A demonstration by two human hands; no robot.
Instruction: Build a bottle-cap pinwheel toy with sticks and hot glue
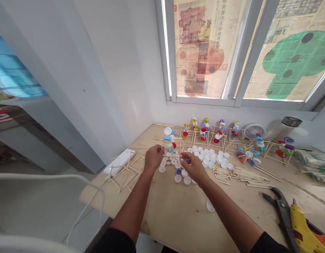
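My left hand (pixel 153 159) pinches the left side of a small wooden stick frame (pixel 171 157), held above the table. At the right side of that frame, the fingers of my right hand (pixel 193 168) are closed on a stick. A wheel of coloured bottle caps (pixel 168 139) shows between the upper sticks; whether it is fixed to this frame I cannot tell. Loose bottle caps (pixel 177 179) lie below and between my hands. White caps (pixel 207 154) form a pile just beyond my right hand.
Finished-looking cap wheels on stick stands (pixel 203 134) line the back, near a small fan (pixel 254 131) and a flask (pixel 285 130). Cut sticks (pixel 249 176) lie right. Pliers-like cutters (pixel 281 207) and a yellow glue gun (pixel 300 228) sit front right. Bare stick frames (pixel 128 174) and a white power strip (pixel 121 162) lie left.
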